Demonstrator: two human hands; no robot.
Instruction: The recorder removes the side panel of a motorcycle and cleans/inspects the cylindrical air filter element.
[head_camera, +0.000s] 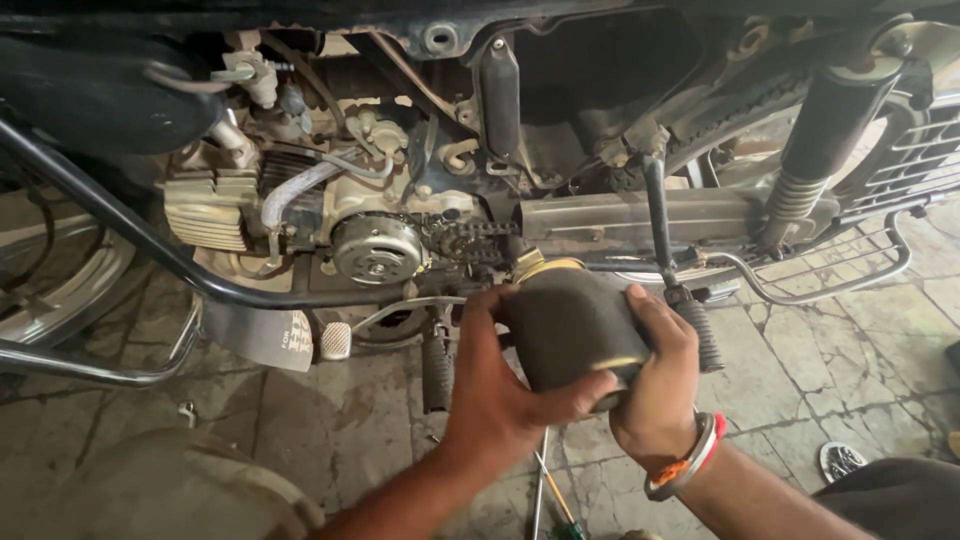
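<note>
Both my hands hold a dark cylindrical air filter (572, 322) with yellowish end rims, just below a motorcycle's engine. My left hand (500, 385) wraps its near side, thumb across the front. My right hand (665, 375) grips its right end and wears a metal bangle and red thread at the wrist. Behind the filter sit the round engine cover (376, 248), the exposed sprocket and chain (468, 240) and the swing arm (640, 215).
A black footpeg (436, 370) and the kick lever (668, 250) stand close to the filter. A crash guard bar (150, 240) runs at left, a rear shock absorber (820, 150) at right. A screwdriver (555, 505) lies on the stone floor beneath my arms.
</note>
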